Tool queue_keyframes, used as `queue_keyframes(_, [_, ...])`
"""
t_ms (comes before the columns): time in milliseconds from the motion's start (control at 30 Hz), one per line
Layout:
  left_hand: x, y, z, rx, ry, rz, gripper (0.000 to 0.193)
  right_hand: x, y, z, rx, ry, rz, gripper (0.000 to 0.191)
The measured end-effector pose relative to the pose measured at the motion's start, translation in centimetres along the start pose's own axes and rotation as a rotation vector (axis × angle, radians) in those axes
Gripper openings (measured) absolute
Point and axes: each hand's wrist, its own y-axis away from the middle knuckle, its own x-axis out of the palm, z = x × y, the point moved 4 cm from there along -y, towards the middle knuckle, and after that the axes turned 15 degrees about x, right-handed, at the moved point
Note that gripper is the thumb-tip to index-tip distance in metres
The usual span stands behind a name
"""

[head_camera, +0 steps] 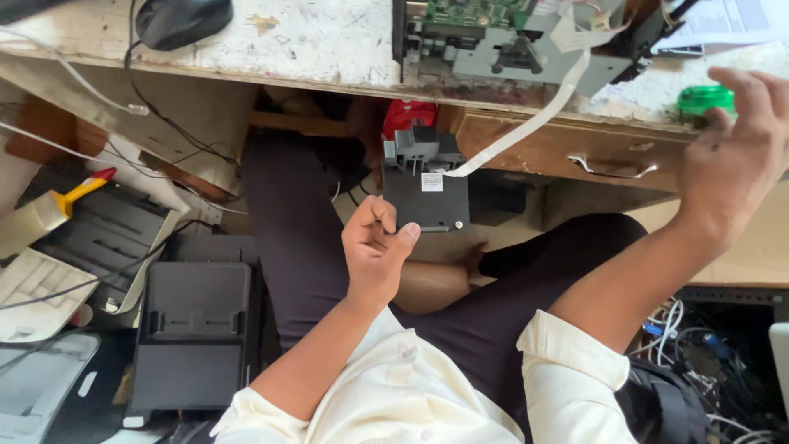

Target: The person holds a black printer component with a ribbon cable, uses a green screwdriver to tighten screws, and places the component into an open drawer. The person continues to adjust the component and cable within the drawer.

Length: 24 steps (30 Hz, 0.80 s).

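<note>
Pinching the lower left corner of the black module (425, 182) in your left hand (374, 247), you are holding it over your lap, below the desk's (312, 41) front edge. A white ribbon cable (538, 115) is running from it up to the printer chassis (509, 37) on the desk. Your right hand (735, 156) is reaching, fingers half curled, onto the green cap (703, 99) at the desk's right front edge, touching it.

We count two bare hands: our left hand (374, 247) below the worn white wooden desk (312, 41), our right hand (734, 156) at its edge. One black plastic printer carriage (425, 181), one flat white ribbon cable (534, 119), one green round object (705, 99), one black computer mouse (182, 20).
</note>
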Motion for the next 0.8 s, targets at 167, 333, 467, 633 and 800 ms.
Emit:
queue_keyframes(167, [0.4,0.3,-0.2,-0.019,-0.029,0.028,0.031,0.0,0.7,-1.3,0.009,-0.012,-0.065,0.042])
queue_keyframes(333, [0.4,0.0,-0.5,0.019,0.0,0.038,0.032,0.6,0.3,-4.5,0.262,-0.125,-0.225,0.02])
queue_keyframes(467, [0.0,-0.3,0.0,-0.029,0.025,-0.004,0.032,-1.4,1.6,-2.5,-0.01,-0.641,-0.18,0.013])
queue_keyframes(633, [-0.1,-0.5,0.0,0.01,-0.014,0.006,0.032,-2.2,4.4,5.4,-0.059,-1.242,0.107,0.029])
queue_keyframes(800, [-0.1,-0.5,-0.3,0.012,0.009,0.012,0.032,-0.1,5.1,13.1,-0.156,-1.278,0.265,0.062])
